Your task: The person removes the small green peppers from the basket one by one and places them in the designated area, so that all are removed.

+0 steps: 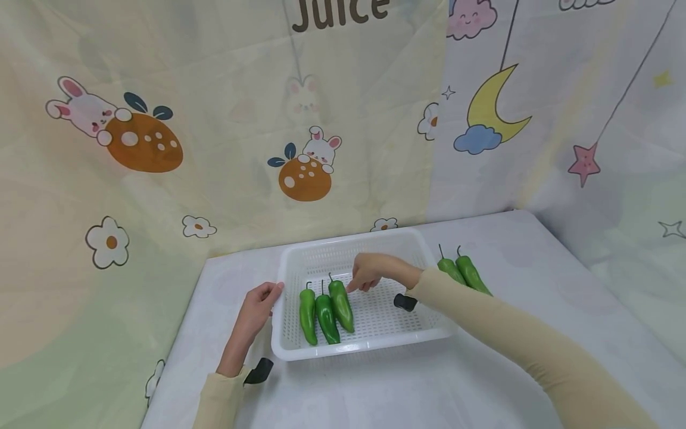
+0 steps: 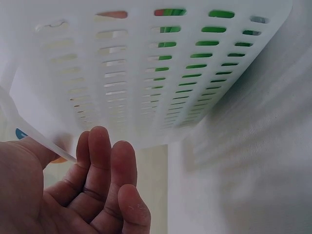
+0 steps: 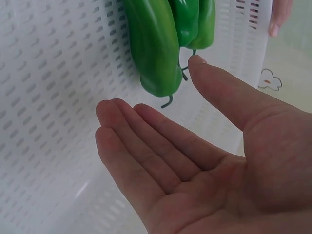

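A white perforated plastic basket [image 1: 375,344] stands on the table with three green chili peppers side by side in its left part: a left one [image 1: 307,317], a middle one [image 1: 326,319] and a right one [image 1: 341,306]. My left hand [image 1: 256,307] holds the basket's left rim, thumb over the edge and fingers outside, as the left wrist view shows. Over the basket, my right hand [image 1: 371,271] is beside the stem end of the right pepper. In the right wrist view its fingers [image 3: 146,151] are extended and apart from the peppers, with nothing in the palm.
Two more green peppers [image 1: 471,274] lie on the white table [image 1: 536,280] right of the basket, partly hidden by my right sleeve [image 1: 493,316]. A patterned cloth [image 1: 225,119] hangs behind the table. Each wrist carries a small black camera [image 1: 405,302].
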Motion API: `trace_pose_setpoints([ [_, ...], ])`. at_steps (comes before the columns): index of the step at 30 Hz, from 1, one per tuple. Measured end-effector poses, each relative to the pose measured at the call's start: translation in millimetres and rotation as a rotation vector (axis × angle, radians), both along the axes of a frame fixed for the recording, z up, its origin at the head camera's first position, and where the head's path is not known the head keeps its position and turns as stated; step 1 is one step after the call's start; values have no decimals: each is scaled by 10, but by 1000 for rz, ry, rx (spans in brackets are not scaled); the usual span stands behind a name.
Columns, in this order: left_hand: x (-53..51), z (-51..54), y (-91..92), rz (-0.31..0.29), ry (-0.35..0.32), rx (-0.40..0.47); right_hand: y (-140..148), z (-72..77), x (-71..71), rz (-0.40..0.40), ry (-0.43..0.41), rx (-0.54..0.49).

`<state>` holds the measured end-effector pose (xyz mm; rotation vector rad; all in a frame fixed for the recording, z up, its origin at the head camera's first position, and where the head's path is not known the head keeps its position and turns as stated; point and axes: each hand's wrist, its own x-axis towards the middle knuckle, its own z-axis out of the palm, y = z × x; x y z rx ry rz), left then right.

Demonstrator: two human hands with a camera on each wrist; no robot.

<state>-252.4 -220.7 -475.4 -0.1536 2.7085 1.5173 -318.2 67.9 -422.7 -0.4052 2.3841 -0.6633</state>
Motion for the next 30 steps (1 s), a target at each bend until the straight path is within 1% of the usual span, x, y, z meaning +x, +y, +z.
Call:
trace_pose_setpoints([
  [5,4,-5,-5,1,1,3,-61,-63,15,19,12,7],
  [10,5,-16,-9,0,4,11,-120,-85,37,31,19,3],
  [16,-9,-44,-18,3,1,21,-208,-123,27,11,42,29],
  [23,-5,-31,-14,9,-6,20,-289,-167,7,-14,85,83],
  [26,-1,-27,-13,7,-1,14,-314,-157,-4,-21,84,81],
  [30,-5,-40,-14,9,-5,19,-342,-130,-28,-30,55,68],
])
